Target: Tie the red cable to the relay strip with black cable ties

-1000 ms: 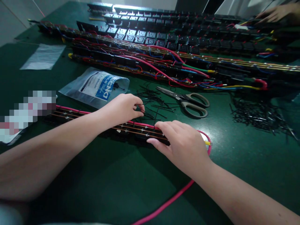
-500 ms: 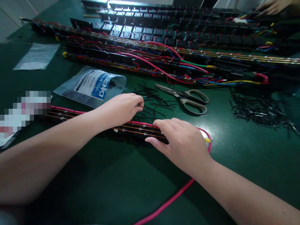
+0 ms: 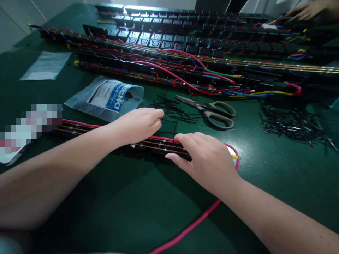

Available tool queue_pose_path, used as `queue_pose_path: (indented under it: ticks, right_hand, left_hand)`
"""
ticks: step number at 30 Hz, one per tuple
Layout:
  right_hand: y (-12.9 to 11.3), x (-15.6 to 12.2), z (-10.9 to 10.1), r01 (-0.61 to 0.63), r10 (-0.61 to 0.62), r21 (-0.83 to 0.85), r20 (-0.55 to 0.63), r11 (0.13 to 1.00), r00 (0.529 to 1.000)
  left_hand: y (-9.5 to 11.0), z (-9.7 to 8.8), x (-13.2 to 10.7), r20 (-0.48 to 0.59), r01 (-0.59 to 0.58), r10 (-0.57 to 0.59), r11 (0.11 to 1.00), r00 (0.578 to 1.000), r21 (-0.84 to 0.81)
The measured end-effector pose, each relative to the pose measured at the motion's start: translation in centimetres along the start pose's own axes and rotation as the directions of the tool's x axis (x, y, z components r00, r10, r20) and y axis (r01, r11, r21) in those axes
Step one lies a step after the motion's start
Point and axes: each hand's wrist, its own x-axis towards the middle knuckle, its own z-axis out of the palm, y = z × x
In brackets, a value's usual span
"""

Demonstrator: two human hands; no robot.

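A long black socket strip with copper bars and a pink wire lies across the green table in front of me. My right hand rests on the strip's right end, fingers curled over it and thumb against its near edge. My left hand reaches past the strip with fingers pinched together at the loose pile of black cable ties; it appears to pinch one tie.
Scissors lie just beyond the ties. A plastic bag with a blue label sits at left. Wired socket strips fill the table's far side, cut tie ends lie at right, and another person's hand works at top right.
My left hand has edged slightly right into the tie pile, its fingertips closing tighter. My right hand stays on the strip. The view shifted a little.
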Motion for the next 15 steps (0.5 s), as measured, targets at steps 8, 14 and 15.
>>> queue_pose_path:
  ticks: [8, 14, 15]
  right_hand:
    - [-0.1, 0.1, 0.0, -0.006, 0.006, 0.007, 0.01, 1.0, 1.0]
    - [0.1, -0.1, -0.1, 0.006, -0.006, 0.053, 0.01, 0.999, 1.0]
    - [0.1, -0.1, -0.1, 0.007, -0.008, 0.059, 0.011, 0.998, 1.0]
  left_hand:
    - [0.6, -1.7, -0.5, -0.232, 0.068, -0.098, 0.989, 0.968, -0.134]
    - [4.0, -4.3, -5.7, -0.027, -0.017, 0.013, 0.991, 1.0, -0.136]
    - [4.3, -4.0, -6.9, -0.003, -0.021, 0.02, 0.989, 1.0, -0.144]
